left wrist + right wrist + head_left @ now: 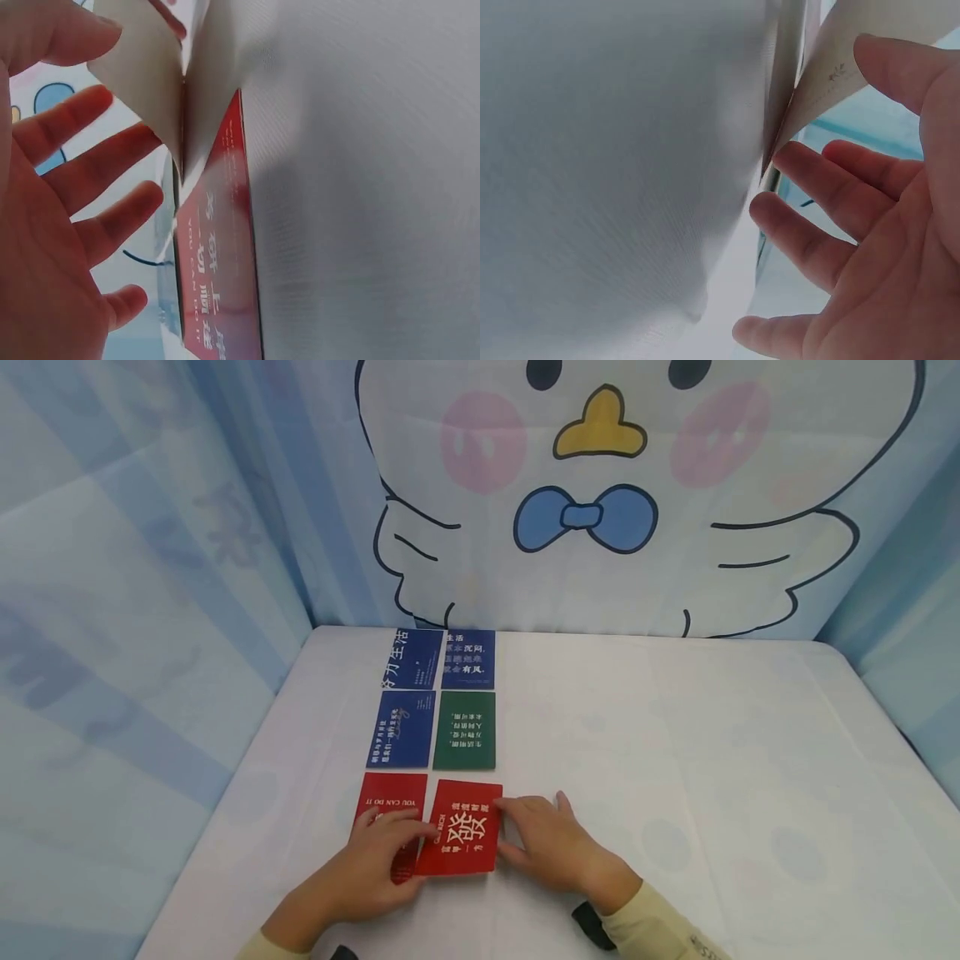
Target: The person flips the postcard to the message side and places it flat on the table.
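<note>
A red notebook [468,827] with large white characters is tilted, its beige underside [142,67] showing in the left wrist view. My left hand [375,860] holds it by the left edge, thumb near the bottom corner. On the opposite edge my right hand [555,843] grips it between thumb and fingers. In the right wrist view, small print marks the beige underside [855,71], beside the right fingers [810,180]. Another red notebook [393,789] lies flat to the left, partly covered by the left hand. Its cover also shows below the held one in the left wrist view.
Behind stand two columns: a blue notebook [401,729] beside a green one [465,731], then two blue ones [468,660] at the table's back edge. White cloth covers the table [675,760]. A printed curtain [585,585] hangs behind it and at both sides.
</note>
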The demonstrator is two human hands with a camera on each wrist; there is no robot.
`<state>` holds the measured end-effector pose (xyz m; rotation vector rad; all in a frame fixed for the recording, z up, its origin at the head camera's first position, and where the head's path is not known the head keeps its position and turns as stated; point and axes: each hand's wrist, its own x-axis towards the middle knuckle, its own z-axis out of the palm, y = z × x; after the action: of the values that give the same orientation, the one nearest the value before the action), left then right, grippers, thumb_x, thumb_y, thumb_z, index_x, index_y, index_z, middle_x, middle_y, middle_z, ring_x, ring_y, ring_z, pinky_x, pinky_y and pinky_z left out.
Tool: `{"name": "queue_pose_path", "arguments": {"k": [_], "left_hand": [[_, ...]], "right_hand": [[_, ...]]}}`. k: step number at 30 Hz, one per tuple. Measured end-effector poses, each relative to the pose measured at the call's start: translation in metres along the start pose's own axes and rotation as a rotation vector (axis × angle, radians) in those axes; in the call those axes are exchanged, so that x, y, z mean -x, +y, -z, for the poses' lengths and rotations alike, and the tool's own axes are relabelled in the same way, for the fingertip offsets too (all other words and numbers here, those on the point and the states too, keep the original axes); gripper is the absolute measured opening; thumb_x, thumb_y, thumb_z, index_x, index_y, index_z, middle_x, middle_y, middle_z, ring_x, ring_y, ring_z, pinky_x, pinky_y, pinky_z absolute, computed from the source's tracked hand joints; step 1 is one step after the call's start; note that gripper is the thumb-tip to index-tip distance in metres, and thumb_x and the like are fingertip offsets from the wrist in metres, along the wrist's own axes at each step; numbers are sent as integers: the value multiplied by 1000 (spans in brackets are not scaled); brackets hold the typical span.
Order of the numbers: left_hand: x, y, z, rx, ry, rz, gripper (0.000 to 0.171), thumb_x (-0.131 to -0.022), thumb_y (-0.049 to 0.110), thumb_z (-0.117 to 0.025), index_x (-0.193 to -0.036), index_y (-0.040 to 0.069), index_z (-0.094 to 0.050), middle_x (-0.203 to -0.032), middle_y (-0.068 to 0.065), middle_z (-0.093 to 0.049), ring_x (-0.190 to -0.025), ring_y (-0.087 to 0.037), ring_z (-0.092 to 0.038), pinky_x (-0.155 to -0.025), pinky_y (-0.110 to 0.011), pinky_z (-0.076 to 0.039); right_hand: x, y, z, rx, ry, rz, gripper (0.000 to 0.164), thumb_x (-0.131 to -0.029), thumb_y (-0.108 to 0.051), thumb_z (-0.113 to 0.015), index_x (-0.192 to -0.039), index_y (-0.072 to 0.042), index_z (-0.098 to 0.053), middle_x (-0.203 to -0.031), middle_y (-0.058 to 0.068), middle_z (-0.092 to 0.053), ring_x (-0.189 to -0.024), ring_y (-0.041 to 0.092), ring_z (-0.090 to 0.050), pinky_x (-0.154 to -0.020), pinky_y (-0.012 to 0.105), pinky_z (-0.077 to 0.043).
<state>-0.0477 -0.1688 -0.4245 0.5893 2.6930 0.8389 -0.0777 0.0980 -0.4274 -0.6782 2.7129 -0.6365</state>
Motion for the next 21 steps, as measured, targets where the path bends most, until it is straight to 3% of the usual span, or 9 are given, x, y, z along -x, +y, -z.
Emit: {"name": "queue_pose_path", "arguments": {"k": [6, 11, 16, 21], "left_hand": [[0, 1, 1, 8, 22, -21, 57, -72, 21, -82, -126, 18, -66, -128, 1, -63, -127, -26, -50, -112, -69, -18], [-3, 2, -1, -8, 122, -14, 57, -71, 7, -85, -124, 16, -66, -122, 1, -64, -118, -22, -55, -110, -60, -32], [-7, 6, -3, -8, 226, 9, 57, -71, 0, -85, -123, 14, -65, -117, 3, -63, -113, -18, -54, -93, -42, -54], [-12, 10, -2, 0, 281, 20, 57, -75, -1, -84, -126, 13, -62, -107, 6, -67, -104, -16, -61, -85, -37, -58]], "right_hand": [[1, -2, 2, -13, 11, 9, 58, -91, -33, -73, -139, -7, -53, -132, 10, -62, -124, 32, -55, -106, 71, -28], [0, -1, 0, -29, 30, 37, 55, -93, -31, -70, -138, -4, -54, -131, 11, -62, -122, 31, -57, -104, 61, -40], [-1, 0, 0, -52, 52, 81, 52, -94, -28, -70, -136, -2, -54, -130, 11, -63, -119, 29, -59, -100, 50, -48], [-3, -1, 0, -69, 118, 128, 48, -92, -23, -72, -133, -4, -56, -125, 8, -64, -115, 24, -60, -97, 45, -51]]}}
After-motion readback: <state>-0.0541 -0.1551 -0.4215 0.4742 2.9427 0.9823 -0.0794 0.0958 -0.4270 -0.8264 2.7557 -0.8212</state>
